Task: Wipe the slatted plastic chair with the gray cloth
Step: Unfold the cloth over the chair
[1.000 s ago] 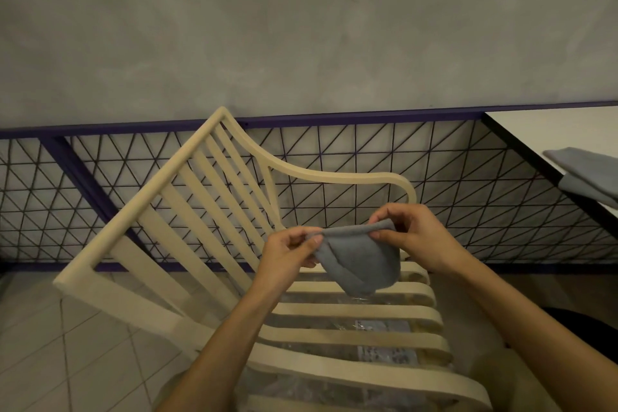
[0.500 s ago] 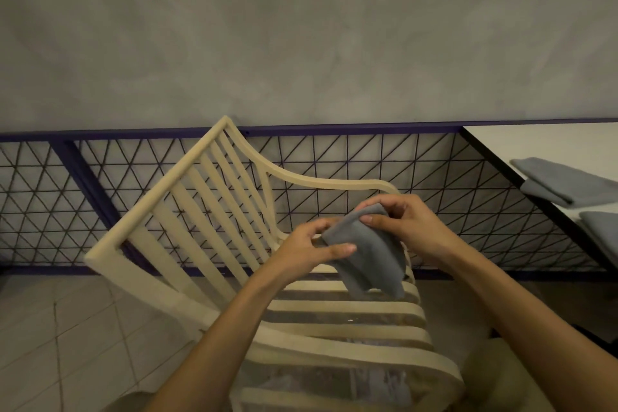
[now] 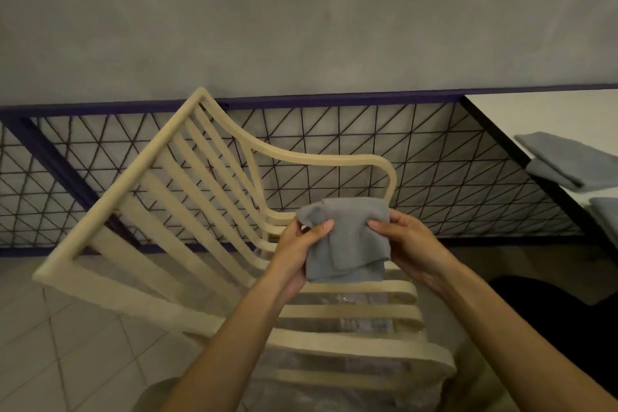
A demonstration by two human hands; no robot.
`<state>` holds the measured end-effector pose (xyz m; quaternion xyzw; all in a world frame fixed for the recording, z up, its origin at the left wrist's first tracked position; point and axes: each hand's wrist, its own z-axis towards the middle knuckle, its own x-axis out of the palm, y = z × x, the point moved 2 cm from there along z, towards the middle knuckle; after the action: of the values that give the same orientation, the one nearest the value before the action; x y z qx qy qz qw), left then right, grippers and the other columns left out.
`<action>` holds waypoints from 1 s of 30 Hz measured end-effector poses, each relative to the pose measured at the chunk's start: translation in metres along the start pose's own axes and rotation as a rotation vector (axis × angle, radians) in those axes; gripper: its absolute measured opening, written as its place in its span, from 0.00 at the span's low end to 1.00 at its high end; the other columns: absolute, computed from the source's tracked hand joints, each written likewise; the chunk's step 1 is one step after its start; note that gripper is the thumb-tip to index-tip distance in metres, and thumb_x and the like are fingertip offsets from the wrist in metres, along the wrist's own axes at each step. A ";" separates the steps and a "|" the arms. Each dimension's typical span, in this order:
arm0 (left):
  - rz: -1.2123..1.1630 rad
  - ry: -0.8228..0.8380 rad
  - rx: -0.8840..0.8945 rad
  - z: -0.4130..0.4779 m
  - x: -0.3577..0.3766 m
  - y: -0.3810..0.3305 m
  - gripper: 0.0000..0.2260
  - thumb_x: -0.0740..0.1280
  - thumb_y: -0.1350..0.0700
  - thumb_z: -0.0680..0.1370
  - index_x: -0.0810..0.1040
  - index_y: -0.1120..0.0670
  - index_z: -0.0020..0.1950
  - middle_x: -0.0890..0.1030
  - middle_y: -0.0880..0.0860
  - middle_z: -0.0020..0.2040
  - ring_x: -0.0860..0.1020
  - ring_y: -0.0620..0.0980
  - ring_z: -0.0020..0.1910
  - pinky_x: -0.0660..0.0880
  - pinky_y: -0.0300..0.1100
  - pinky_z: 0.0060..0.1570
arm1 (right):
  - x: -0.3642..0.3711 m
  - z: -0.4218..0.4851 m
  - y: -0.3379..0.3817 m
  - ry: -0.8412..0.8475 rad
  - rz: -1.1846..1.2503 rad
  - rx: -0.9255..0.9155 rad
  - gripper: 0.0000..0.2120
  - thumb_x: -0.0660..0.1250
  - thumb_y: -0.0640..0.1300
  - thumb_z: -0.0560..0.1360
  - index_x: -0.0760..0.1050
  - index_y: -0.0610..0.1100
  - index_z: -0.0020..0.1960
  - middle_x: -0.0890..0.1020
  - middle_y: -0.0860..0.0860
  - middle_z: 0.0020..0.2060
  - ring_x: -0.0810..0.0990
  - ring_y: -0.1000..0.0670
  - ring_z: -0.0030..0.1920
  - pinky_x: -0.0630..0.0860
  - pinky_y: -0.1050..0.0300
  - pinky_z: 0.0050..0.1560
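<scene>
Cloth: soft, light gray folded cloth (image 3: 347, 237), held above seat slats of the cream slatted plastic chair (image 3: 214, 197)
Hands: left hand (image 3: 297, 254) pinching its 9 o'clock edge, right hand (image 3: 409, 244) its 3 o'clock edge
Grip: likely bunch it in one palm

The folded gray cloth (image 3: 347, 237) hides the rear seat slats of the cream slatted plastic chair (image 3: 187, 197). The chair's front runs off the bottom edge. Right of the chair, 2 folded gray towels (image 3: 568, 160) on the white desk (image 3: 551, 114) are cut by the right edge.
</scene>
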<state>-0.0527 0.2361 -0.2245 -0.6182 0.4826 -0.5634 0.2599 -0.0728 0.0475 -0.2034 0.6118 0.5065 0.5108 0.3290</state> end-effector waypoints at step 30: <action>0.362 -0.097 -0.359 -0.007 0.240 -0.128 0.22 0.74 0.69 0.69 0.75 0.53 0.58 0.82 0.51 0.52 0.81 0.50 0.52 0.80 0.51 0.51 | -0.096 -0.093 0.209 -0.412 -0.041 0.205 0.09 0.70 0.40 0.76 0.80 0.41 0.55 0.86 0.46 0.48 0.85 0.45 0.50 0.82 0.49 0.47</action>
<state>-0.0444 0.0752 -0.0052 -0.5842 0.6646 -0.3827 0.2657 -0.0987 -0.1114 -0.0147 0.7230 0.4902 0.3144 0.3717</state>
